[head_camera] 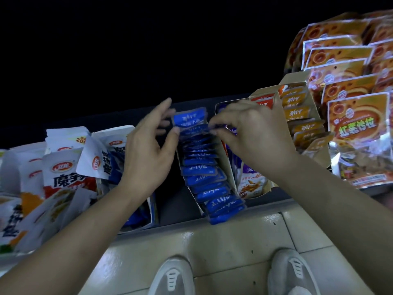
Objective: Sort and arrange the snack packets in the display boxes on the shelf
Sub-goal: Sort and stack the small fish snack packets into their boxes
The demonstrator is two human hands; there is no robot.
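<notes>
Blue snack packets (203, 168) stand overlapped in a cardboard box (226, 165).

Blue packets (204, 167) overlapped in box (228, 160)

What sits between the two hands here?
The rear blue packets of the row in the box, between the left hand and the right hand, which pinches them. Head view.

It was a shop: a shelf (170, 200) carried cardboard display boxes (228, 165) of snack packets (200, 170) at twelve o'clock, stacked orange bags (357, 122) at two o'clock.
</notes>
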